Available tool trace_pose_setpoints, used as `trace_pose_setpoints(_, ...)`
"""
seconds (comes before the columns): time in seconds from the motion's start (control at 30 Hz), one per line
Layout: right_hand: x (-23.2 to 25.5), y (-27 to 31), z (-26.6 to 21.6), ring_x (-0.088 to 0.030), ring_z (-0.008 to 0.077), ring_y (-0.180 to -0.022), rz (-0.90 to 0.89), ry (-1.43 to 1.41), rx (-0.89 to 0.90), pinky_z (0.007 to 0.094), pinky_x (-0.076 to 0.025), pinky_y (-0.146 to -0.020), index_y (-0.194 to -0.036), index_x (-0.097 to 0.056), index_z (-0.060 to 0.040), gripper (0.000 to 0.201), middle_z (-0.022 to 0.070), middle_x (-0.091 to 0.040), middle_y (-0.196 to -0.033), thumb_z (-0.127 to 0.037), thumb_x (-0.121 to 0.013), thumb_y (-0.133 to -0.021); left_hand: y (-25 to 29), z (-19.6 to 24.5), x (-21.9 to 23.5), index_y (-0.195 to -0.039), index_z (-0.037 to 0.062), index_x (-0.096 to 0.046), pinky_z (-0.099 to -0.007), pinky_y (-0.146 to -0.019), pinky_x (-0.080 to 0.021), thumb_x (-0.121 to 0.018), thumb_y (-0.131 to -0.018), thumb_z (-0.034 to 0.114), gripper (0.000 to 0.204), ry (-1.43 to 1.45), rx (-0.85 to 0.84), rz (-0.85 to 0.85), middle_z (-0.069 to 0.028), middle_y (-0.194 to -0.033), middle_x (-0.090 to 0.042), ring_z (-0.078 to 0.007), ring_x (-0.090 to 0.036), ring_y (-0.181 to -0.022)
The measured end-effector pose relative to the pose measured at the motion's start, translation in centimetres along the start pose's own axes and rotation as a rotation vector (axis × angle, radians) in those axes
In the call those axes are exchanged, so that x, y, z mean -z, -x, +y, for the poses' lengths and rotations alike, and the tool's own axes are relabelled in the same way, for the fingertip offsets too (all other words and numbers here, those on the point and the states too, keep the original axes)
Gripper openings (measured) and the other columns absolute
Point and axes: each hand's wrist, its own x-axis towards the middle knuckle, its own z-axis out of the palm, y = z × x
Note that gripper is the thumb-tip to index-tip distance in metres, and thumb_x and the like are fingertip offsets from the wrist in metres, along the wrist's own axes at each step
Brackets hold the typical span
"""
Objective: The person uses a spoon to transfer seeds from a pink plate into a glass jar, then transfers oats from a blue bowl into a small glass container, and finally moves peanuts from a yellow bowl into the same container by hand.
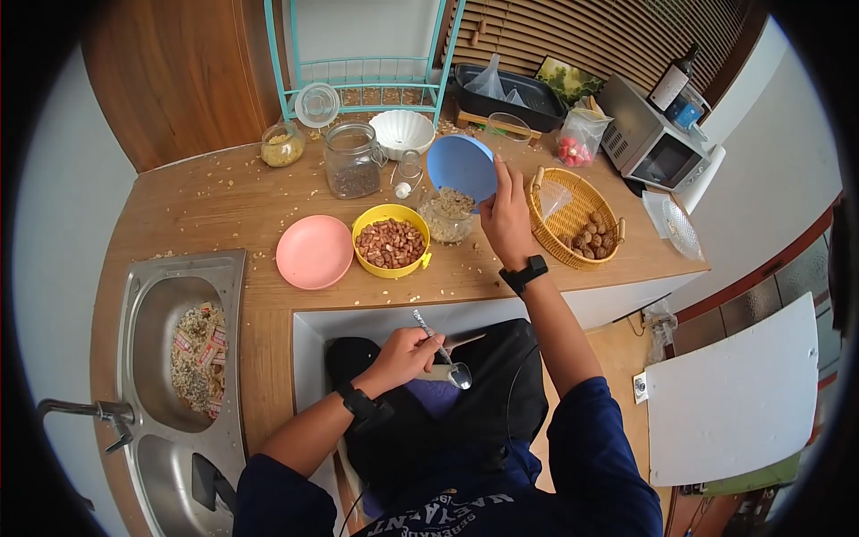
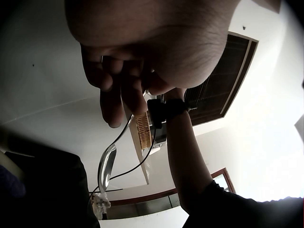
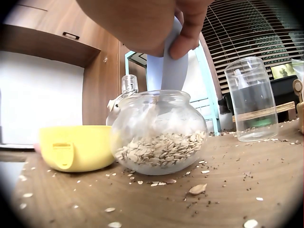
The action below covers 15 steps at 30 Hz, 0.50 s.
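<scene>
My right hand (image 1: pixel 508 222) pinches the rim of a blue bowl (image 1: pixel 458 161), which is tipped over a round glass jar (image 1: pixel 447 229). Pale flat seeds (image 1: pixel 455 200) sit at the bowl's low edge, and more seeds (image 3: pixel 164 151) fill the lower part of the jar. Low over the lap, my left hand (image 1: pixel 403 358) grips a metal spoon (image 1: pixel 460 376) by its handle, bowl end pointing toward my body. In the left wrist view the same spoon (image 2: pixel 107 166) hangs below the fingers. Left of the jar stands a yellow bowl (image 1: pixel 361 220) of peanuts (image 1: pixel 390 243).
A pink plate (image 1: pixel 314 252) lies left of the yellow bowl. Behind are a clip-top jar (image 1: pixel 351 143) and a white fluted bowl (image 1: pixel 402 132). To the right, a wicker basket (image 1: pixel 548 246) holds walnuts (image 1: pixel 594 240). The sink (image 1: pixel 148 309) is at left. Loose seeds dot the counter.
</scene>
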Motion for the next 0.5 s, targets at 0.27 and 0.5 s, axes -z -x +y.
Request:
trace_pose_setpoints(0.27, 0.8, 0.2, -1.6, -0.062, 0.042, -0.114, -0.034, 0.014, 0.036, 0.0438, -0.058, -0.089, -0.157, -0.038, -0.0079, 0.084, 0.0231, -0.051, -0.138, 0.015, -0.063, -0.081, 0.0, 0.4, 0.2, -0.088, -0.0026, -0.069, -0.0273, -0.055, -0.046, -0.059, -0.109, 0.03, 0.04, -0.027, 0.011, 0.001, -0.0037, -0.062, -0.065, -0.0088, -0.061, -0.057)
trace_pose_setpoints(0.5, 0.6, 0.6, -2.1, -0.06, 0.0391, -0.11, -0.016, 0.051, 0.105, 0.0474, -0.055, -0.09, -0.154, -0.049, -0.0145, 0.077, 0.0194, -0.058, -0.133, 0.012, -0.064, -0.083, 0.0, 0.4, 0.1, -0.089, -0.0033, -0.069, -0.0277, -0.055, -0.047, -0.058, -0.109, 0.029, 0.04, -0.026, 0.01, -0.011, -0.0042, -0.062, -0.065, -0.0093, -0.061, -0.057)
